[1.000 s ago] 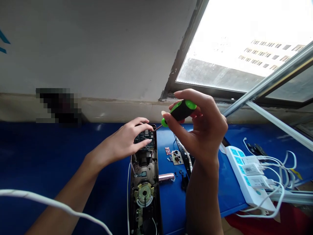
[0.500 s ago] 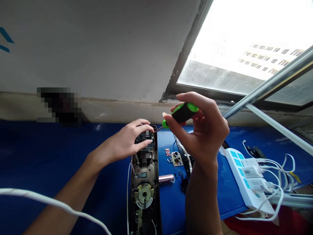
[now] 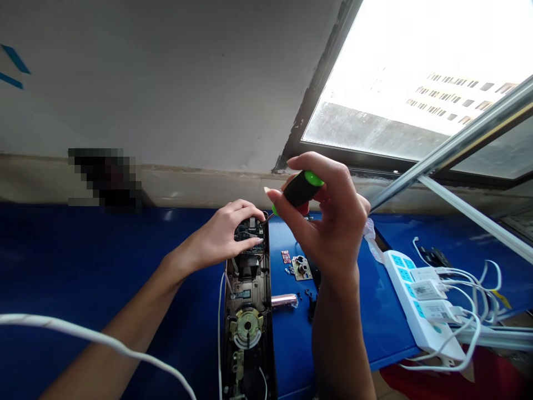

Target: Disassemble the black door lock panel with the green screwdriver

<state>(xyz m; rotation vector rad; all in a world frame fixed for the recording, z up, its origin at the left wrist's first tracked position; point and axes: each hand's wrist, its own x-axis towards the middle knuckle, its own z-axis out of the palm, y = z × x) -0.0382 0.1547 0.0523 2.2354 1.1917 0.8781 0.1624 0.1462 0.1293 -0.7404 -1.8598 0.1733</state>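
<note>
A long dark device casing (image 3: 266, 289) lies open on the blue table, its inner parts showing. At its far end is a circuit board (image 3: 254, 236). My left hand (image 3: 220, 230) rests over that board, thumb and fingers spread apart, the fingertips near its right edge. Pinched in my right hand (image 3: 333, 222) is a screwdriver (image 3: 300, 188) with a black and green handle, tilted down to the left. Its shaft reaches the board's right edge beside my left fingertips; the exact tip contact is too small to tell. A round metal part (image 3: 249, 326) sits lower in the casing.
Right of the casing lie a small red board (image 3: 285, 256), a beige board (image 3: 302, 268), loose screws and a pinkish cylinder (image 3: 284, 300). A white power strip (image 3: 410, 300) with plugged adapters stands farther right. A white cable (image 3: 104, 341) crosses the lower left.
My right hand and the screwdriver have moved slightly left and down, the handle turning a little. My left hand stays over the board, its fingers shifted slightly.
</note>
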